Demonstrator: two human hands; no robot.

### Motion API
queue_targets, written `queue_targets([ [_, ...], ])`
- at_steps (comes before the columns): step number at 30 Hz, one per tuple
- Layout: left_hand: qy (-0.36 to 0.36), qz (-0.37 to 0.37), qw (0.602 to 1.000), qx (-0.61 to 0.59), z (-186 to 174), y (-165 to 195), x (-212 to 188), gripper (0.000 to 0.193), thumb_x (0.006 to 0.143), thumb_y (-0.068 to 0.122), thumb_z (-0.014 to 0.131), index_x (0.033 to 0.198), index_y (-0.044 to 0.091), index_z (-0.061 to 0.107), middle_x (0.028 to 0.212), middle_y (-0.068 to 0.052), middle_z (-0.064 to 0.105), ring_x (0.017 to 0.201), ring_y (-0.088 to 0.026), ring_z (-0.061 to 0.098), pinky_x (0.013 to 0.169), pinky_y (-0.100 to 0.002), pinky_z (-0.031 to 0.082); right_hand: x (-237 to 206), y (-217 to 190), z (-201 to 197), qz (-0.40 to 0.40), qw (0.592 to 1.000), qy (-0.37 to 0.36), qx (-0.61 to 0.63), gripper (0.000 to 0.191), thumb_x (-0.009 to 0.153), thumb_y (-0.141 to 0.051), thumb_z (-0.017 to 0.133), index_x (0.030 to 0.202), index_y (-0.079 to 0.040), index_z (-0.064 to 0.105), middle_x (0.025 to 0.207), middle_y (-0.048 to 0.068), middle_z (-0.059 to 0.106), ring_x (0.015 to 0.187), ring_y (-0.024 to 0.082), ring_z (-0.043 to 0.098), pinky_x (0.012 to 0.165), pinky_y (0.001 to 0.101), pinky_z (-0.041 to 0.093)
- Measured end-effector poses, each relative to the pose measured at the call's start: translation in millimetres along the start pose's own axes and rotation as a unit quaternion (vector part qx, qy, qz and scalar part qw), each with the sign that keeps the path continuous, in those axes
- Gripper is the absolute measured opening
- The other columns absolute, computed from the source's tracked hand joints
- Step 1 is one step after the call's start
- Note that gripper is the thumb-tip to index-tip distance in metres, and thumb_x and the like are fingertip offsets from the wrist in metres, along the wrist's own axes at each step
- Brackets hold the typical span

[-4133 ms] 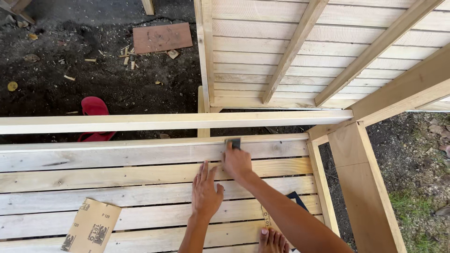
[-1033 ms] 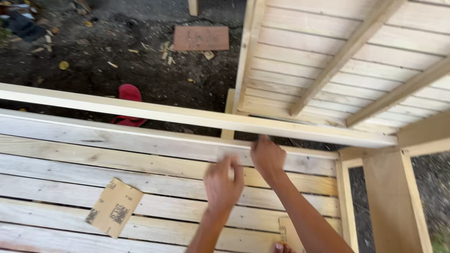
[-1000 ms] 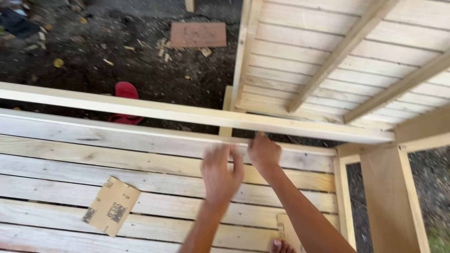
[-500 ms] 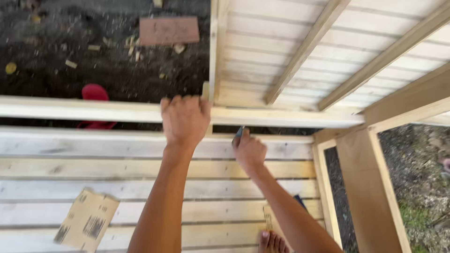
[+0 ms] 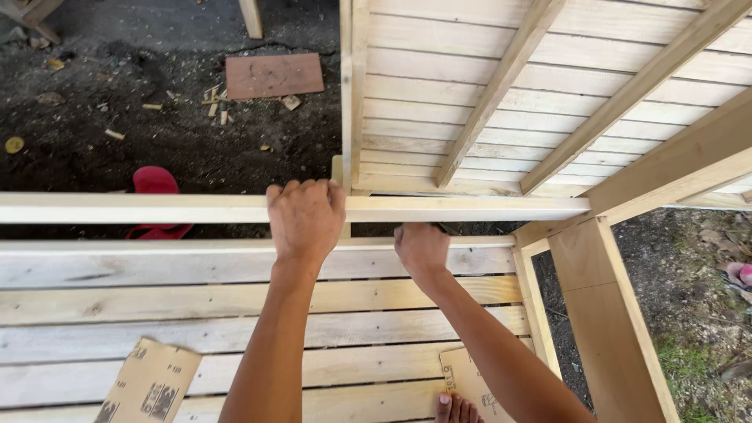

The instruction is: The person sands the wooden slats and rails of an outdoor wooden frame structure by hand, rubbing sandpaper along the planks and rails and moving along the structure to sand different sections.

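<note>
The left hand (image 5: 305,219) is hooked over a long pale rail (image 5: 470,208) that runs across the frame from left to right, its fingers (image 5: 301,188) curled together over the far edge and gripping it. Just to the right and slightly nearer, the right hand (image 5: 421,249) sits under the rail against the top board of the slatted panel (image 5: 157,301), closed around something small and dark that barely shows at the rail's underside; I cannot tell what it is, nor how those fingers lie. A bare foot (image 5: 458,409) stands on the near slats beside a sheet of sandpaper (image 5: 470,380), with a second sheet (image 5: 149,384) lying at the near left. Beyond the rail the ground is dark dirt with a red sandal (image 5: 155,182), wood scraps and a flat brown board (image 5: 274,75); a slatted wall (image 5: 548,86) rises at the far right.

The rail looks to be held only by that one grip and its right end, so if the left hand slackens, I'd judge it could shift or drop toward the dirt. The right knuckles sit tight between rail and board, so a slip could pinch them. Raw edges threaten splinters, and the loose sandpaper by the foot could slide underfoot.
</note>
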State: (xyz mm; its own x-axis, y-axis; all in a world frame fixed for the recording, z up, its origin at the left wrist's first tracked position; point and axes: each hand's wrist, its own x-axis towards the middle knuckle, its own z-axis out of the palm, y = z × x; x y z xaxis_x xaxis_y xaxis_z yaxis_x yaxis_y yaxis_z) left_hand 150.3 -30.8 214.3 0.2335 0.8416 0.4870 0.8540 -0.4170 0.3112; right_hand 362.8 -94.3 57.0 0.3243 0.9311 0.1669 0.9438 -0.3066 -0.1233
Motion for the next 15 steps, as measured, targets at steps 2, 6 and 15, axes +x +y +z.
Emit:
queue_targets([
  [2, 0.005, 0.006, 1.000, 0.004, 1, -1, -1, 0.039, 0.098, 0.027, 0.058, 0.065, 0.010, 0.071, 0.067, -0.010, 0.070, 0.067, -0.028, 0.064, 0.076, -0.044, 0.044, -19, -12, 13, -0.064, 0.997, -0.044, -0.021, 0.033, 0.093, -0.031, 0.059, 0.108, -0.003, 0.060, 0.073, 0.019, 0.072, 0.062, 0.037, 0.072, 0.058, 0.0503, 0.058],
  [6, 0.002, 0.001, 1.000, -0.003, 1, -2, -1, 0.041, 0.098, 0.028, 0.058, 0.064, 0.009, 0.071, 0.066, -0.009, 0.069, 0.066, -0.028, 0.064, 0.076, -0.044, 0.044, -55, -29, 10, -0.047, 0.979, -0.197, 0.007, 0.031, 0.099, -0.030, 0.054, 0.113, -0.003, 0.059, 0.073, 0.018, 0.073, 0.066, 0.036, 0.074, 0.061, 0.0505, 0.058],
  [15, -0.017, -0.016, 1.000, -0.011, -4, 2, 1, 0.041, 0.098, 0.027, 0.059, 0.063, 0.009, 0.070, 0.062, -0.009, 0.067, 0.062, -0.027, 0.062, 0.076, -0.043, 0.044, -11, -16, -42, 0.067, 0.990, -0.123, 0.029, 0.033, 0.096, -0.029, 0.058, 0.119, -0.005, 0.054, 0.083, 0.022, 0.075, 0.074, 0.042, 0.072, 0.066, 0.0555, 0.058],
])
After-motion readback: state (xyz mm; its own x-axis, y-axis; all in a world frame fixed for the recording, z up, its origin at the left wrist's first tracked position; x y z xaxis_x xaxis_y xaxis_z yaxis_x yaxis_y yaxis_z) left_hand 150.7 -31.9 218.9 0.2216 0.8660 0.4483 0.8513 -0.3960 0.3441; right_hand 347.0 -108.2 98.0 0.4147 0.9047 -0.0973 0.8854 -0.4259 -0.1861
